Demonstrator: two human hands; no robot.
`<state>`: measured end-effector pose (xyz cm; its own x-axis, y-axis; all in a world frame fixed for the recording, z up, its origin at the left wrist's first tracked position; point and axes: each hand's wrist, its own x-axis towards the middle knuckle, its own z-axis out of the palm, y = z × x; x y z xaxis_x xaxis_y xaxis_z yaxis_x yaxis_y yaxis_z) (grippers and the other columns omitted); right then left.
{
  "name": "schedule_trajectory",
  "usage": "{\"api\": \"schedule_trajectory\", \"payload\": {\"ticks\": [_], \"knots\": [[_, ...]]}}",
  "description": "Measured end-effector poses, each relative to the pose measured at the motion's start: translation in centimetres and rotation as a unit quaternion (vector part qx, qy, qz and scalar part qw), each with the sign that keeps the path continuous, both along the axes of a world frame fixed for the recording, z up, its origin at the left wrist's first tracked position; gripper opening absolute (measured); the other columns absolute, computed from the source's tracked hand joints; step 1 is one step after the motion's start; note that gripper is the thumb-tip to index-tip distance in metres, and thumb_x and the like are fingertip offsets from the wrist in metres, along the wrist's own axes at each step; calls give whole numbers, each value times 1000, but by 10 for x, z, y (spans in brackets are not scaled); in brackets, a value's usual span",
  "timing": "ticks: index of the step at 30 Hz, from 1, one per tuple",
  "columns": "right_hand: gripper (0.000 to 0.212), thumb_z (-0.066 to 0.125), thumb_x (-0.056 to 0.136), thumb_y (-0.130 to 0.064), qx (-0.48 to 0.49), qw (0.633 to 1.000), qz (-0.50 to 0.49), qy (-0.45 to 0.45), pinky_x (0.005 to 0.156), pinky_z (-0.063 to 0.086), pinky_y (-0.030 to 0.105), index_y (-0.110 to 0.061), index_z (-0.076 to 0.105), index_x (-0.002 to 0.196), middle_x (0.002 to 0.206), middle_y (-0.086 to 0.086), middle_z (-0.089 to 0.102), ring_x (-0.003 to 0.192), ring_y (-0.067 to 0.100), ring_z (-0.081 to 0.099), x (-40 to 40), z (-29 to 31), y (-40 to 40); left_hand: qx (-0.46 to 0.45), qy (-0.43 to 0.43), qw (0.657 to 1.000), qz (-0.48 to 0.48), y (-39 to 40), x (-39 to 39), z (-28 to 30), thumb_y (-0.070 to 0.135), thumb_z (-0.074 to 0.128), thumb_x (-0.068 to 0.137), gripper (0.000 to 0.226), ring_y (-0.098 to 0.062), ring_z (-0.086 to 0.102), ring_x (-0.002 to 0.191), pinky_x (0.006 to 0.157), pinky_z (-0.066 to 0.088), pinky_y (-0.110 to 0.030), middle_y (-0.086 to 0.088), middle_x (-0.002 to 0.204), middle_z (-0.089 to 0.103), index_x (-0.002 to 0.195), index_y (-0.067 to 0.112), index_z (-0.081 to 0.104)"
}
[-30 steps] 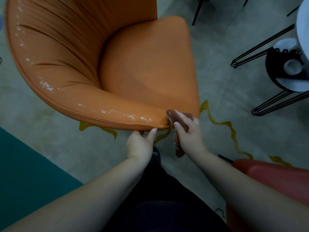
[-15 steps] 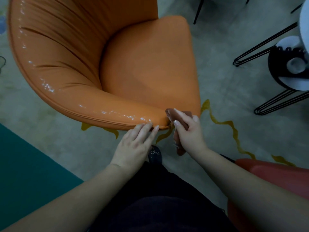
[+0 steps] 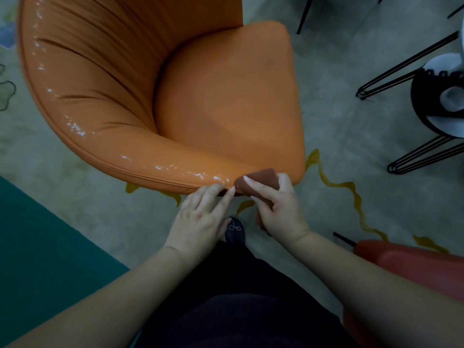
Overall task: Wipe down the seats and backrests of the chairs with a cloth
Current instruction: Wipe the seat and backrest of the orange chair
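While the right hand (image 3: 281, 209) grips the cloth (image 3: 261, 179) at the chair (image 3: 226, 101) arm's tip, the left hand (image 3: 200, 219) rests flat-fingered beside it (soft, light cloth; bunching it should hold best).

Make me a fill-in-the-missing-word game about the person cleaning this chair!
1. The chair being wiped is coloured ____.
2. The brown cloth is held in the person's ____ hand.
3. The left hand rests its fingers on the chair's shiny ____.
4. The black shoe stands on the ____.

Missing words: orange; right; edge; floor
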<state>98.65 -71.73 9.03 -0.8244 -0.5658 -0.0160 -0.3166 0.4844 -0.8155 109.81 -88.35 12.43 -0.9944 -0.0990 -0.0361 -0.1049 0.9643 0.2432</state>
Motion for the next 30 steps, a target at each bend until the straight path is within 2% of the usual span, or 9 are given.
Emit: {"api": "schedule_trajectory", "payload": {"ticks": [5, 9, 12, 15, 19, 22, 25, 28, 30], "knots": [[47, 66, 85, -1, 29, 1000, 0, -11, 99, 45, 31, -29, 66, 122, 111, 3, 47, 107, 21, 51, -8, -4, 9, 40, -8, 998, 54, -1, -4, 5, 33, 75, 77, 52, -30, 48, 111, 87, 47, -45, -11, 118, 58, 125, 16, 64], [46, 67, 85, 2, 10, 1000, 29, -4, 97, 41, 20, -26, 67, 122, 110, 6, 48, 105, 22, 53, -2, 3, -3, 50, -4, 997, 51, 0, -1, 3, 32, 74, 77, 53, -29, 40, 116, 88, 48, -46, -13, 121, 56, 126, 15, 63], [40, 64, 87, -3, 5, 998, 60, -3, 93, 48, 32, -24, 68, 120, 109, 10, 49, 103, 26, 54, -6, 5, -5, 49, -7, 997, 51, -1, 0, 3, 31, 75, 77, 54, -32, 43, 116, 88, 49, -47, -14, 123, 55, 127, 15, 63], [42, 62, 88, 0, 23, 999, 16, -33, 92, 50, 36, -27, 68, 119, 108, 7, 47, 103, 27, 55, -14, -1, 19, 15, -16, 1000, 6, -6, 2, 1, 33, 72, 80, 56, -34, 48, 115, 90, 50, -47, -14, 124, 55, 131, 15, 59], [49, 64, 87, 3, 36, 997, -57, -43, 95, 42, 14, -33, 64, 120, 107, 0, 45, 100, 23, 55, -10, -7, 30, -9, -30, 999, -18, -10, 2, 0, 34, 68, 84, 56, -36, 50, 116, 92, 49, -48, -15, 127, 54, 135, 15, 56], [46, 63, 89, -3, -10, 998, -7, -60, 92, 48, 27, -34, 65, 122, 108, -9, 43, 96, 23, 57, 1, 0, 4, 9, -26, 1000, 1, -7, 1, 1, 34, 68, 82, 54, -35, 48, 116, 91, 50, -47, -14, 125, 55, 132, 15, 59], [45, 63, 87, -4, -27, 999, 44, -11, 96, 43, 19, -32, 66, 122, 110, 0, 46, 101, 18, 53, 3, 4, -9, 29, -18, 999, 15, -5, 0, 3, 33, 67, 81, 51, -34, 46, 115, 91, 50, -46, -15, 124, 55, 128, 13, 61], [43, 61, 89, 2, 9, 999, 16, -29, 82, 55, 39, -28, 69, 118, 110, 4, 46, 89, 25, 58, -10, 0, 12, 40, -17, 999, 16, -6, 1, 4, 35, 66, 83, 52, -31, 44, 115, 91, 49, -44, -13, 124, 54, 130, 15, 60], [42, 61, 89, 0, 22, 999, -8, -25, 88, 53, 37, -30, 68, 117, 109, 4, 47, 98, 27, 58, -12, -2, 21, 45, -15, 999, 15, -8, 1, 3, 36, 65, 84, 52, -30, 44, 115, 91, 50, -44, -12, 124, 54, 131, 15, 59]]}}
